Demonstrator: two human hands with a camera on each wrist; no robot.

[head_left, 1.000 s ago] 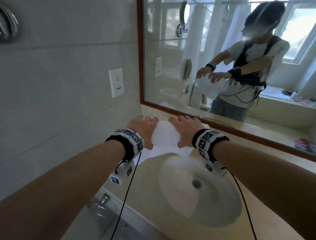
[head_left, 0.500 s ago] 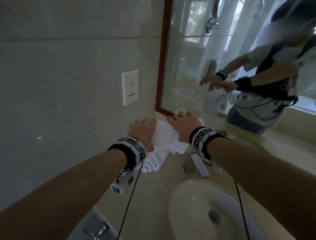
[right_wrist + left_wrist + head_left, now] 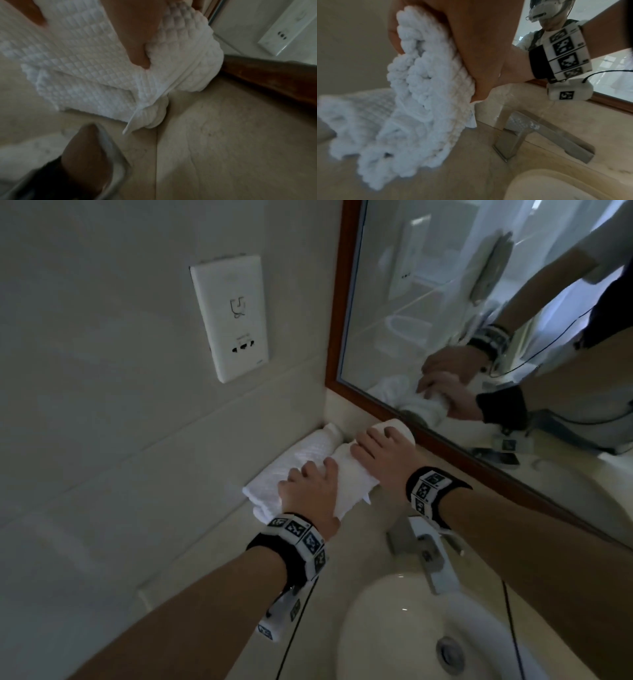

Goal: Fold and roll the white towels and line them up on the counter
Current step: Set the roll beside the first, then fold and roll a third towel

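Observation:
A rolled white towel (image 3: 349, 474) lies on the beige counter (image 3: 212, 577) in the corner under the mirror. My left hand (image 3: 310, 491) grips its near end and my right hand (image 3: 383, 455) grips its far end. Pressed against its left side, a second rolled white towel (image 3: 294, 463) lies along the wall. The left wrist view shows the held towel (image 3: 426, 108) under my palm with the other towel (image 3: 359, 108) behind it. In the right wrist view my thumb (image 3: 137, 40) digs into the towel (image 3: 85, 70).
A chrome faucet (image 3: 428, 553) stands just right of the towels, with the oval sink (image 3: 428, 628) in front of it. The wood-framed mirror (image 3: 445, 302) runs along the back. A white wall socket (image 3: 229, 316) sits above the towels. The tiled wall closes the left side.
Both hands have carried the rolled towel from above the sink leftward into the corner and lowered it beside the towel by the wall. The head view swung left and closer.

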